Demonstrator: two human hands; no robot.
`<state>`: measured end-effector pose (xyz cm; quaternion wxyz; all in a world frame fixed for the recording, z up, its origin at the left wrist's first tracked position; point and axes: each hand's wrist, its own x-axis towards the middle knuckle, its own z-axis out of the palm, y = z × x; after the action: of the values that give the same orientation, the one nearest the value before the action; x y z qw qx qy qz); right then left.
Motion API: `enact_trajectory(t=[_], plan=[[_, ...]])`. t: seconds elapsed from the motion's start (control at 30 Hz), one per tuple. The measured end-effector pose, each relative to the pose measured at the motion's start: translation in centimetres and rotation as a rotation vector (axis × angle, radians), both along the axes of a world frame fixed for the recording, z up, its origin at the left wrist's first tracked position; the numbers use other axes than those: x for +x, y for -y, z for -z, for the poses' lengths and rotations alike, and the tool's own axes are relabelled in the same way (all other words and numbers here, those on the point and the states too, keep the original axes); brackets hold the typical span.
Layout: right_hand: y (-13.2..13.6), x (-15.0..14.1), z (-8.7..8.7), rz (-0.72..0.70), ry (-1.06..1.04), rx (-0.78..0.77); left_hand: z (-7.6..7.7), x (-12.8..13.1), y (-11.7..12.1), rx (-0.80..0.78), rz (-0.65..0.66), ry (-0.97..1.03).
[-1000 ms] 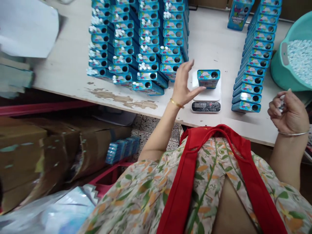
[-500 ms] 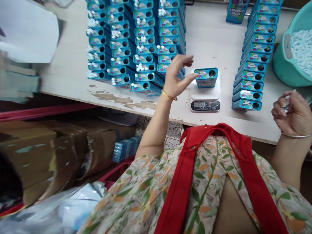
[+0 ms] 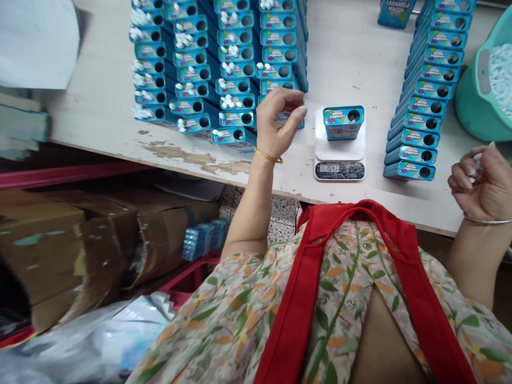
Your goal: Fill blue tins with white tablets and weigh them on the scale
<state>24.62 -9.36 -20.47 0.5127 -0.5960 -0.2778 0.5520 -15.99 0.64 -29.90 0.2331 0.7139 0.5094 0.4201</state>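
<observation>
A blue candy tin [image 3: 343, 130] stands upright on a small white kitchen scale [image 3: 340, 153], its round top hole showing. The scale's lit display [image 3: 329, 168] reads what looks like 1541. To the left of the scale, my left hand [image 3: 277, 121] hovers by the nearest tins, thumb and fingers apart, with nothing visible in it. My right hand [image 3: 486, 184] is curled at the right, below the teal tub; pale candies [image 3: 476, 166] show between its fingers.
Several rows of blue tins [image 3: 236, 117] fill the table's left, many with white candies lying on their lids. Another row of tins [image 3: 416, 138] stands right of the scale. A teal tub [image 3: 468, 106] holds pale candies. Cardboard boxes [image 3: 108, 234] are below the table's edge at left.
My left hand has drawn back left from the tin on the scale. The display's digits have changed. My right hand stays curled in nearly the same place, and the view has shifted slightly.
</observation>
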Motion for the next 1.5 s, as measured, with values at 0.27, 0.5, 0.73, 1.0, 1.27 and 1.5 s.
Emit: enact_trajectory(t=[0.27,0.5,0.73,1.0,1.27,1.5], plan=[[-2.3,-3.9,-0.2,-0.182,0.078,0.095,-0.4,0.8,0.3,0.029,0.057,-0.067],[-8.8,-11.2,1.5,-0.475,0.158,0.233,-0.5,2.2,1.1,0.089,0.053,-0.026],[-10.6,-12.0,3.1,-0.458,0.17,0.282,-1.1,3.1,1.1,0.101,0.163,-0.149],[-5.4,-2.6,0.4,-0.067,0.099,0.175,-2.9,8.9,-8.6,0.111,0.419,-0.595],[-0.3,3.0,2.8,0.197,-0.019,0.002,0.2,17.4,-25.6,0.094,0.331,-0.628],[-0.3,3.9,3.3,0.203,-0.223,-0.125,0.0,16.4,-25.1,0.101,0.256,-0.631]])
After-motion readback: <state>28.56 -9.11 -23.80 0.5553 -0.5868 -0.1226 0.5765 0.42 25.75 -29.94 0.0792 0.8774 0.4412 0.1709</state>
